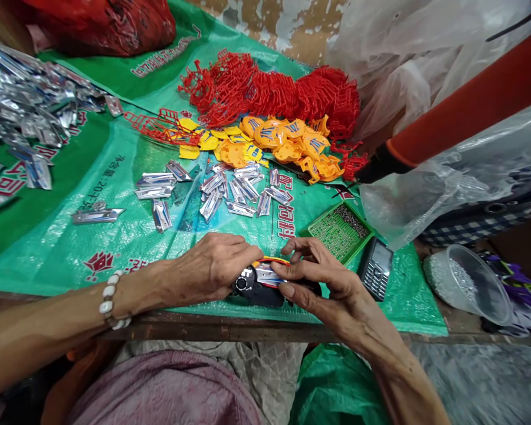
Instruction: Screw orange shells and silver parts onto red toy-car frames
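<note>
My left hand (212, 265) and my right hand (323, 280) meet at the table's front edge over a small black toy-like piece (256, 290) with a red and yellow rim. A shiny silver metal strip (268, 275) lies on top of it, pinched between the fingers of both hands. Both hands are closed around the piece. A white bead bracelet (108, 300) is on my left wrist.
Loose silver strips (230, 192) lie on the green woven sheet (71, 236), with yellow parts (269, 141) and red plastic frames (269, 91) behind. A green tray of tiny parts (338, 230), a phone (376, 268) and a plastic cup (466, 283) stand to the right.
</note>
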A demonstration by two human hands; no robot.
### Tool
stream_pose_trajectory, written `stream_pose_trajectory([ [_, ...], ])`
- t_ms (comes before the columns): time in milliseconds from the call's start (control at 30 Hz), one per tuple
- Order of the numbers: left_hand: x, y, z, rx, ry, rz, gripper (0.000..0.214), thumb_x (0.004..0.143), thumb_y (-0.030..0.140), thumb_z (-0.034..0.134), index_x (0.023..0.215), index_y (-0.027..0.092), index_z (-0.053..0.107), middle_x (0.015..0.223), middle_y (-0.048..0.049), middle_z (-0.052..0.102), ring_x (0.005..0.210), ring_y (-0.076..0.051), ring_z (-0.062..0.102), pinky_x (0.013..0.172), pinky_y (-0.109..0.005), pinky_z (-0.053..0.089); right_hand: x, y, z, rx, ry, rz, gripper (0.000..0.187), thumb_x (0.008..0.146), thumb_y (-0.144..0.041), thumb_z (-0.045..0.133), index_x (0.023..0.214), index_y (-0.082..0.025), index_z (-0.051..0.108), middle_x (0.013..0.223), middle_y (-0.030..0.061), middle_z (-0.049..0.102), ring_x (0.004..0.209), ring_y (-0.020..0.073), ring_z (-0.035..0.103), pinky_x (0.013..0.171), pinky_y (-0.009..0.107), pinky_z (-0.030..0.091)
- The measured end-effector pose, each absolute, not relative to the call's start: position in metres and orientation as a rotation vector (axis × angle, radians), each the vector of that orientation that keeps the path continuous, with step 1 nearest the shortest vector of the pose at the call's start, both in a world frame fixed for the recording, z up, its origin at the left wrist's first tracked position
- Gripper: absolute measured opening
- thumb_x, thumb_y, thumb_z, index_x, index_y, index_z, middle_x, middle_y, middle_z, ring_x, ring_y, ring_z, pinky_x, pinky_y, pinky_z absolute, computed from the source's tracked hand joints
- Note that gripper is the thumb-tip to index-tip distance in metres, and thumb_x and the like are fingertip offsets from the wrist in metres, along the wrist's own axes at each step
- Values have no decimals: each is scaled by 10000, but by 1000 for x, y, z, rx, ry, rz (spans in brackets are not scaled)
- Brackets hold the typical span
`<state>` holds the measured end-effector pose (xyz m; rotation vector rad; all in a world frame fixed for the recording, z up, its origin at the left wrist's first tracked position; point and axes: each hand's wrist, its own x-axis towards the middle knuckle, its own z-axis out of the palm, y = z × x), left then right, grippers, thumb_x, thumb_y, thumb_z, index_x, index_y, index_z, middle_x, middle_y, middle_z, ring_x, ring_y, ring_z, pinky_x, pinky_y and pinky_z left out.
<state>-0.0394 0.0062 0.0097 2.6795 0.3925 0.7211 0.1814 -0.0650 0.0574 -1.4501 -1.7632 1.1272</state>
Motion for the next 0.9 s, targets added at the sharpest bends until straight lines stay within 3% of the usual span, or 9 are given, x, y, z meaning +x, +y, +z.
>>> stream_pose_trajectory([
  [100, -42, 7, 18, 2476, 373, 630, 508, 854, 191, 580, 1334, 67, 471, 1101, -144, 677, 987, -240, 652, 830, -342, 534, 178, -69, 53, -1412, -1641, 1238, 179, 860, -288, 690, 1001, -371, 761, 1088, 22, 604, 1066, 175, 577, 884, 311, 488],
  [167, -42, 8, 24, 2319, 348, 506, 634, 870, 341, 646, 1414, 108, 417, 1280, -151, 620, 1153, -245, 605, 957, -347, 505, 177, -70, 51, -1385, -1610, 1239, 176, 855, -276, 696, 996, -361, 760, 1103, 18, 624, 1089, 179, 582, 923, 325, 484],
  [200, -41, 8, 26, 2247, 358, 449, 590, 904, 382, 618, 1411, 139, 441, 1327, -134, 602, 1194, -234, 589, 986, -336, 491, 176, -70, 50, -1375, -1608, 1217, 177, 855, -270, 696, 999, -352, 757, 1110, 19, 631, 1101, 183, 582, 944, 336, 479],
  [300, -34, 7, 30, 2108, 497, 432, 395, 988, 375, 485, 1317, 175, 575, 1297, -82, 649, 1170, -209, 619, 989, -310, 484, 174, -73, 44, -1349, -1591, 1142, 166, 866, -274, 683, 1016, -321, 737, 1121, 22, 645, 1126, 189, 584, 982, 351, 462],
  [500, -25, 2, 32, 1977, 692, 421, 330, 913, 356, 566, 1169, 194, 697, 1107, -29, 746, 979, -200, 701, 864, -265, 522, 167, -86, 30, -1403, -1338, 1121, 172, 851, -339, 689, 1003, -259, 677, 1095, 28, 671, 1104, 195, 604, 971, 335, 468],
  [633, -26, 3, 31, 2033, 626, 469, 294, 930, 335, 565, 1160, 200, 689, 1095, -33, 742, 990, -197, 692, 876, -287, 527, 164, -90, 29, -1406, -1222, 1138, 178, 880, -356, 630, 990, -242, 711, 1154, 58, 682, 1149, 219, 595, 1034, 393, 427],
  [767, -28, 2, 24, 2170, 600, 660, 319, 939, 288, 587, 1237, 172, 586, 1149, -83, 688, 1041, -197, 656, 923, -339, 530, 162, -85, 33, -1375, -1115, 1213, 133, 832, -335, 656, 812, -215, 709, 1056, 61, 697, 1047, 222, 626, 961, 388, 461],
  [900, -30, 4, 19, 2262, 374, 800, 315, 936, 341, 629, 1186, 157, 574, 1110, -119, 654, 1042, -202, 642, 885, -328, 554, 160, -84, 34, -1379, -1043, 1217, 141, 798, -352, 683, 801, -211, 699, 1017, 63, 704, 1004, 223, 631, 932, 389, 468],
])
